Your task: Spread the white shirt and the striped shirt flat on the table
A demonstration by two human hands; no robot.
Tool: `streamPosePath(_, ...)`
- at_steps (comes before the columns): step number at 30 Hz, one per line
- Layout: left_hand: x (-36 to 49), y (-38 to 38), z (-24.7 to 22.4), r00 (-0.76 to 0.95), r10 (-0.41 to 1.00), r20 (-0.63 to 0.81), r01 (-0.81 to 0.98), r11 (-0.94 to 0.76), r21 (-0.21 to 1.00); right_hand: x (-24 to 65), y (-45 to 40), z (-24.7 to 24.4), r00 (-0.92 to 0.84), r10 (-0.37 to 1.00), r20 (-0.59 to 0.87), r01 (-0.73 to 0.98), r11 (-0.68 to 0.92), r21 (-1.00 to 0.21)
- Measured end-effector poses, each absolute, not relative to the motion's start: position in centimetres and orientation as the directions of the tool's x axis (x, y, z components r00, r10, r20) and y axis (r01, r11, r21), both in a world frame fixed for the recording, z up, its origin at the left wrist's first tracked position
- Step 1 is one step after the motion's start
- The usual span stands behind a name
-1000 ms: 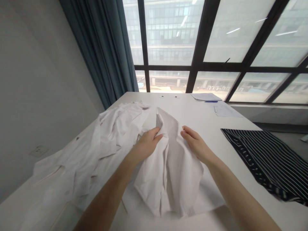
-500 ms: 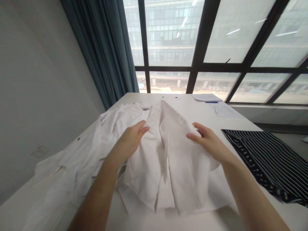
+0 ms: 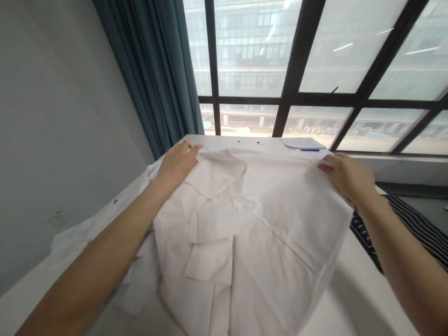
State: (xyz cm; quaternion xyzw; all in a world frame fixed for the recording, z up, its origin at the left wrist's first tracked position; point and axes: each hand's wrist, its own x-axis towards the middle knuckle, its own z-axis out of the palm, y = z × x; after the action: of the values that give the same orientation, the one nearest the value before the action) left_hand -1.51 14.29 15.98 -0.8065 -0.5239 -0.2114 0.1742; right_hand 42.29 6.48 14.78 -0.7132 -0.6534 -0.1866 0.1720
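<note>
- The left hand [image 3: 180, 161] is set at the upper left edge of the white shirt [image 3: 287, 200], with fingers bent and slightly parted; the cloth is touched, but whether it is pinched cannot be told.
- The right hand [image 3: 345, 172] is nearly closed, and the upper right edge of the shirt is gripped between thumb and fingers.
- The shirt is spread between the two hands over the near part of the white table [image 3: 360, 261], and its lower end is cut off by the bottom of the view.
- Soft creases and a slanting seam are seen on the right half; a folded flap is seen left of the middle.
- Other white clothing [image 3: 94, 228] is laid along the table's left side and is partly covered by the left forearm.
- A black striped cloth [image 3: 425, 228] is seen at the right, partly hidden by the right forearm and the shirt.
- Paper [image 3: 303, 143] and a blue pen [image 3: 310, 150] are placed at the far edge, before a window [image 3: 252, 51] and a blue curtain [image 3: 154, 70].
</note>
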Motion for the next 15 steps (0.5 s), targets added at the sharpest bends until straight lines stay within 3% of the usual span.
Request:
streamPosePath(2,-2.0,14.9,13.2,0.412,0.763,0.498,0.903,-0.416,-0.109,42.2,7.5,12.6,0.092,0.884,0.458,0.983,-0.153,0.097)
streamPosePath(4,-3.0,14.5,10.7,0.415,0.765,0.493,0.904,-0.407,-0.129,41.3,7.9,10.3,0.089,0.886,0.454,0.979,-0.161,0.123)
streamPosePath(6,-4.0,13.3,8.7,0.389,0.793,0.469,0.915,-0.391,-0.097,39.1,7.7,8.4,0.012,0.903,0.429,0.994,-0.058,0.096)
streamPosePath(8,-4.7,11.5,7.2,0.38,0.823,0.422,0.916,-0.4,-0.045,35.8,6.8,7.0,-0.15,0.918,0.368,0.986,0.166,-0.011)
streamPosePath(11,-4.8,8.3,5.2,0.453,0.818,0.356,0.879,-0.475,-0.027,29.5,4.6,5.2,-0.474,0.85,0.229,0.82,0.521,-0.236)
streamPosePath(15,-4.4,4.3,3.3,0.524,0.777,0.348,0.844,-0.527,-0.094,22.9,2.1,2.9,-0.556,0.818,0.147,0.696,0.555,-0.456)
